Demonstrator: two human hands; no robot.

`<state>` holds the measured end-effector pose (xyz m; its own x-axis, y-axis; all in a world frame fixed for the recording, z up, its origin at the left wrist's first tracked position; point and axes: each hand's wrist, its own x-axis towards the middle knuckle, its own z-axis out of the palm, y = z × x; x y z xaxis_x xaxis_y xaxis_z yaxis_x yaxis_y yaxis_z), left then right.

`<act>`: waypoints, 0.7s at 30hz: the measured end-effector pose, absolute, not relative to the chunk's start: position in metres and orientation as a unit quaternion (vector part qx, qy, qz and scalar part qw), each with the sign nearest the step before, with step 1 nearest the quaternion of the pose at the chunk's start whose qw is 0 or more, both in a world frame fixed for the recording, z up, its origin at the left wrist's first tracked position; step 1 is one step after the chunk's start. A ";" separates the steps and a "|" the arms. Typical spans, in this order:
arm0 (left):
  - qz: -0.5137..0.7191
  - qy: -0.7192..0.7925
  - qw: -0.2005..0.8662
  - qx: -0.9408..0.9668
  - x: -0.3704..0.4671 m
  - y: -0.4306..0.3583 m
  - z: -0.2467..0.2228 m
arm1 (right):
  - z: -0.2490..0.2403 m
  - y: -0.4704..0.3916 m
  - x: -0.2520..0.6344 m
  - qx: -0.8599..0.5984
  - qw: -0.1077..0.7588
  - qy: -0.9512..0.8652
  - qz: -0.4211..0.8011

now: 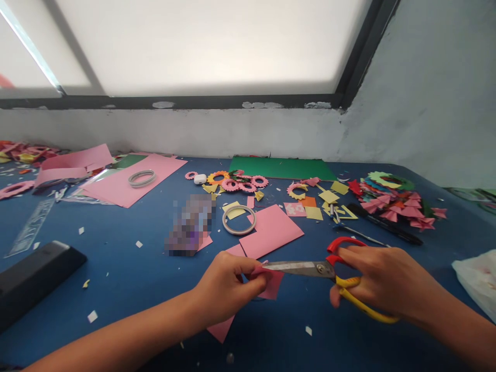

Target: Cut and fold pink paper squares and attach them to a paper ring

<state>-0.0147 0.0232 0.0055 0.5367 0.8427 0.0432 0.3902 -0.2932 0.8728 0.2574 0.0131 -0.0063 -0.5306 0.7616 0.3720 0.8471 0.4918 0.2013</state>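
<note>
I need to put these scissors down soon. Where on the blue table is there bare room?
Bare blue table lies between the black case, the left hand and the tape ring, with only small scraps. Another patch sits below the scissors near the right hand. The paper flowers and pink sheets crowd the back.

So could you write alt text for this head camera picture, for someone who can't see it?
A person's left hand holds a small pink paper piece between the blades of red-and-yellow scissors gripped by the right hand, above a blue table. Behind lie pink paper sheets, tape rolls, paper flower rings and a green sheet below a window.
</note>
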 end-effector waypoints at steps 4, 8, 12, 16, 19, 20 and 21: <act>0.269 0.411 0.421 0.763 -0.015 0.024 0.005 | -0.006 0.013 0.259 -0.480 0.119 -0.850 -0.181; 0.271 0.406 0.418 0.766 -0.016 0.024 0.004 | -0.008 0.013 0.258 -0.483 0.111 -0.850 -0.178; 0.268 0.404 0.419 0.768 -0.016 0.023 0.004 | -0.008 0.013 0.257 -0.478 0.098 -0.856 -0.172; 0.263 0.401 0.416 0.773 -0.015 0.024 0.004 | -0.007 0.012 0.256 -0.478 0.102 -0.858 -0.161; 0.262 0.404 0.409 0.775 -0.015 0.024 0.004 | -0.007 0.011 0.254 -0.479 0.105 -0.857 -0.159; 0.262 0.405 0.407 0.776 -0.014 0.024 0.003 | -0.008 0.011 0.254 -0.481 0.107 -0.856 -0.158; 0.263 0.405 0.406 0.776 -0.014 0.024 0.003 | -0.008 0.011 0.253 -0.483 0.110 -0.854 -0.158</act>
<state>-0.0142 0.0240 0.0028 0.5336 0.8420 0.0787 0.4145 -0.3415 0.8435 0.2535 0.0113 -0.0080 -0.5092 0.7905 0.3405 0.8600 0.4832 0.1642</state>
